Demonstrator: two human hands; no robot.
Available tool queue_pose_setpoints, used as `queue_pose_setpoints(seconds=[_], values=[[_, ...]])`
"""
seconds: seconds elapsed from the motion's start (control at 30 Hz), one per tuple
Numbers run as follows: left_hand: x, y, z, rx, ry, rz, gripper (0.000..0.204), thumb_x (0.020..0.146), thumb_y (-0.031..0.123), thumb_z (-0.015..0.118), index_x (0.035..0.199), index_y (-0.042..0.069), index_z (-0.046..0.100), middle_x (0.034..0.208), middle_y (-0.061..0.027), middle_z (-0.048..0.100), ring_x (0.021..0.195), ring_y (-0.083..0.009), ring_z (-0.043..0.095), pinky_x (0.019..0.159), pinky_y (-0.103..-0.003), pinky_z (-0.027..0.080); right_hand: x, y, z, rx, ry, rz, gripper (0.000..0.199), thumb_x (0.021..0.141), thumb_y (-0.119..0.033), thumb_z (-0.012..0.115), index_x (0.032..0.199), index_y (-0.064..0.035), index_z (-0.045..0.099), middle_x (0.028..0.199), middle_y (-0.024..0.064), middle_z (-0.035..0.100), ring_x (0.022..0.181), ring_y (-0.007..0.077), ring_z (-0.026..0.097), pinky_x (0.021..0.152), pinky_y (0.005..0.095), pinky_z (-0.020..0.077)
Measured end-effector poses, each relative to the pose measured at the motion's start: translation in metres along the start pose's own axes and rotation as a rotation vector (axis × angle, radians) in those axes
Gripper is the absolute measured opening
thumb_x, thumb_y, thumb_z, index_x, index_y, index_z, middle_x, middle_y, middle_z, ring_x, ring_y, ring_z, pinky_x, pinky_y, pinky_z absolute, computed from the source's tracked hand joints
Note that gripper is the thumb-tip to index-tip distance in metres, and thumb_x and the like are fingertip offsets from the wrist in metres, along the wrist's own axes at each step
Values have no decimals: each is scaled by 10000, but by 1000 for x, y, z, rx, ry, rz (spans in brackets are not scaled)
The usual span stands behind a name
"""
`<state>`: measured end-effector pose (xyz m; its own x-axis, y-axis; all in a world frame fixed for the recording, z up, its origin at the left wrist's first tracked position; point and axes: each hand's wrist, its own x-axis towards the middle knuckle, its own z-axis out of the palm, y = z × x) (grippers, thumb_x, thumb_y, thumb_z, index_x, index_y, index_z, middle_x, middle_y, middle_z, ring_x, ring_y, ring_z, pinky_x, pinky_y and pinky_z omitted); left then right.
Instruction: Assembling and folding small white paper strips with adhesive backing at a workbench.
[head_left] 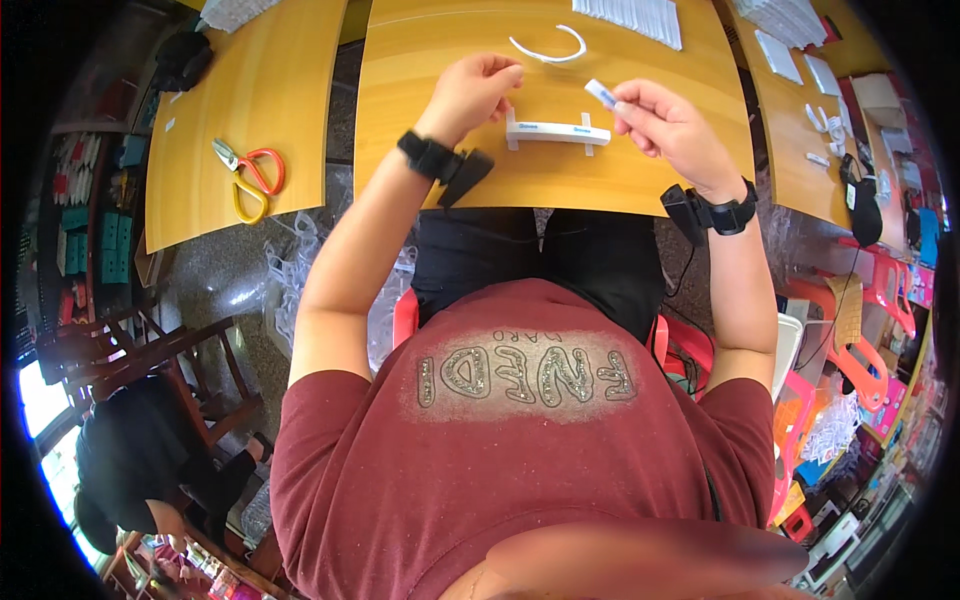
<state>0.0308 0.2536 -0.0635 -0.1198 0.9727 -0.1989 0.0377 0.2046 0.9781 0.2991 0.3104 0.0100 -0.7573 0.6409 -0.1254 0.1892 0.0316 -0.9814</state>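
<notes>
My left hand (474, 97) is over the table, to the left of a white strip (560, 132). Its fingertips are drawn together in a pinch, and what they may hold is too small to make out. The strip lies crosswise near the table's front edge, with blue print and a pale upright tab at each end. Between thumb and fingers, my right hand (672, 130) grips a small flat white piece with blue marks (600, 93), just above the strip's right end. Beyond both hands, a curved white band (562, 56) rests on the wood.
White strips (632, 18) are stacked at the table's far right. Scissor-like cutters with red and yellow handles (246, 176) lie on the left table (195, 205). More white pieces (825, 122) are on the right table. Red plastic chairs (862, 372) stand at right; another person (140, 455) is at lower left.
</notes>
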Motion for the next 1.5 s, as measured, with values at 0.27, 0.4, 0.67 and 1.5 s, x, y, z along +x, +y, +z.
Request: queue_pose_setpoints(seconds=[0.27, 0.4, 0.67, 1.5], values=[[-93, -30, 20, 401, 424, 418, 171, 874, 143, 706, 1010, 45, 742, 883, -119, 695, 757, -252, 671, 679, -338, 538, 27, 1, 39, -249, -75, 127, 185, 975, -239, 624, 983, -60, 669, 715, -63, 565, 604, 12, 449, 529, 187, 347], [-101, -30, 27, 466, 390, 497, 190, 871, 107, 691, 1045, 49, 742, 958, -132, 672, 824, -298, 664, 716, -369, 543, 42, 2, 49, -399, -125, 215, 184, 972, -238, 618, 938, -63, 662, 694, -56, 561, 591, 29, 463, 526, 203, 367], [-101, -32, 28, 501, 384, 527, 213, 856, 111, 694, 1056, 53, 739, 952, -128, 668, 844, -304, 658, 744, -379, 540, 53, 1, 56, -495, -146, 237, 230, 965, -277, 618, 906, -59, 661, 676, -49, 556, 577, 43, 471, 513, 219, 391], [-85, -22, 30, 626, 367, 497, 215, 898, 209, 679, 1086, 117, 725, 935, -99, 674, 857, -295, 672, 727, -388, 543, 56, -9, 56, -683, -108, 279, 257, 883, -283, 652, 839, -32, 685, 662, 56, 649, 589, 138, 586, 563, 303, 484]])
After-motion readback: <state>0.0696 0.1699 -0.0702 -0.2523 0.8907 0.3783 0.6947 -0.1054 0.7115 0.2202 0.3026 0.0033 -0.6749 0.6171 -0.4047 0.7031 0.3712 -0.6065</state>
